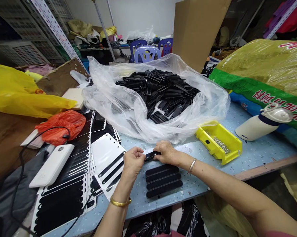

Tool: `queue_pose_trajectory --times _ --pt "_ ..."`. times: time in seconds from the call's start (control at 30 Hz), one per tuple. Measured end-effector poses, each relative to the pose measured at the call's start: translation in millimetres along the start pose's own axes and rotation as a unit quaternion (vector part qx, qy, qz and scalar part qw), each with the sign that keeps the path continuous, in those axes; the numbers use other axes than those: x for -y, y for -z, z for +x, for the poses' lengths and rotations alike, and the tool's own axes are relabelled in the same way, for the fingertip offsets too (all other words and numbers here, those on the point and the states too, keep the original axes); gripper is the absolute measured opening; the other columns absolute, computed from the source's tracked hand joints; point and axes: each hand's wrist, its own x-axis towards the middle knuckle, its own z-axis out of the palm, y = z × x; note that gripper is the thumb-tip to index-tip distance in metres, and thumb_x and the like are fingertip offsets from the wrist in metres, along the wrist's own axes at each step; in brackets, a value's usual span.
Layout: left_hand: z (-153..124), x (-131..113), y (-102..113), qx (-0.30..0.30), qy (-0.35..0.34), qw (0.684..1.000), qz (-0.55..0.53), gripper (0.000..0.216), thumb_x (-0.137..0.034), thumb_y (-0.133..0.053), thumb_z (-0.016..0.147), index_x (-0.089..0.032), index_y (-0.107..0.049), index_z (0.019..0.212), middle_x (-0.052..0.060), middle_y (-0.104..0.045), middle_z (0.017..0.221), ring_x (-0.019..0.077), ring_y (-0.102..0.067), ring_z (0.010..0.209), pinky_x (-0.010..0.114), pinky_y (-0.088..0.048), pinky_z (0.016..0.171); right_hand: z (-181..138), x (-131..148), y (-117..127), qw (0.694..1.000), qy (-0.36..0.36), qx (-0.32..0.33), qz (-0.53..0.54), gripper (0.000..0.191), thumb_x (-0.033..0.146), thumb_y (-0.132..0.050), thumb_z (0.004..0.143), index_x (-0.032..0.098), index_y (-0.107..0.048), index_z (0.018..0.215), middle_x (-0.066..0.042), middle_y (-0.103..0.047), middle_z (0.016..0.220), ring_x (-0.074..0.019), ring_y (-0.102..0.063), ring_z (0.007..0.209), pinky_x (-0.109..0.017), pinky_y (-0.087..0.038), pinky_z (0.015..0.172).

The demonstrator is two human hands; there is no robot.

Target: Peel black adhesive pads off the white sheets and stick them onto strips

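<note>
Between my two hands, just above the table, is a short glossy black strip [150, 156]. My left hand [133, 161] pinches its left end with thumb and fingers. Its right end is gripped by my right hand [166, 152], which partly covers it. Below my right hand, several flat black strips [163, 180] with rounded ends lie side by side. Left of my left hand is a white backing sheet [107, 149] that still carries a few long black strips. A clear plastic bag [123, 113] behind my hands holds a heap of black plastic pieces [163, 89].
A yellow bin [222, 131] of small metal parts stands to the right, near a white bottle [258, 126]. More sheets of black strips [64, 200] cover the left side, with a white power bank [52, 166] and a red plastic bag [64, 125]. A large woven sack [264, 65] rests at right.
</note>
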Motion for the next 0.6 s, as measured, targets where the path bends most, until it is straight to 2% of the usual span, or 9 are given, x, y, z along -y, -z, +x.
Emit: queue_pose_trajectory --times 0.1,0.27,0.43,0.6 --pt "1 0 0 0.006 -0.003 1.0 -0.007 0.016 -0.016 -0.059 0.047 -0.017 -0.057 0.063 -0.008 -0.051 0.036 0.0052 -0.037 0.029 0.016 -0.025 0.031 0 -1 0 1.0 0.002 0.002 0.003 0.018 0.028 -0.076 0.077 0.015 -0.075 0.088 -0.008 -0.071 0.084 -0.0207 -0.06 0.083 -0.028 -0.039 0.071" --pt "-4 -7 0 0.036 0.025 0.995 -0.094 0.022 -0.019 -0.068 0.047 -0.016 -0.056 0.065 -0.005 -0.056 0.04 0.0062 -0.038 0.029 0.018 -0.028 0.03 -1 0 0 1.0 -0.004 0.004 0.012 0.018 0.028 -0.076 0.077 0.014 -0.076 0.089 -0.009 -0.071 0.084 -0.0217 -0.06 0.084 -0.028 -0.039 0.071" --pt "-8 -14 -2 0.054 0.043 0.986 -0.151 0.026 -0.019 -0.073 0.046 -0.015 -0.056 0.065 -0.005 -0.055 0.039 0.0067 -0.041 0.03 0.018 -0.03 0.031 0 1 1 1.0 -0.008 0.003 0.016 0.018 0.027 -0.075 0.077 0.013 -0.076 0.088 -0.009 -0.07 0.083 -0.0215 -0.06 0.083 -0.029 -0.04 0.071" --pt "-6 -8 -1 0.025 0.028 0.995 -0.095 0.023 -0.019 -0.07 0.046 -0.016 -0.056 0.065 -0.004 -0.056 0.04 0.0066 -0.041 0.03 0.017 -0.03 0.029 0 1 0 1.0 -0.01 0.005 0.017 0.019 0.029 -0.076 0.077 0.013 -0.076 0.088 -0.009 -0.07 0.084 -0.0211 -0.059 0.083 -0.028 -0.039 0.071"
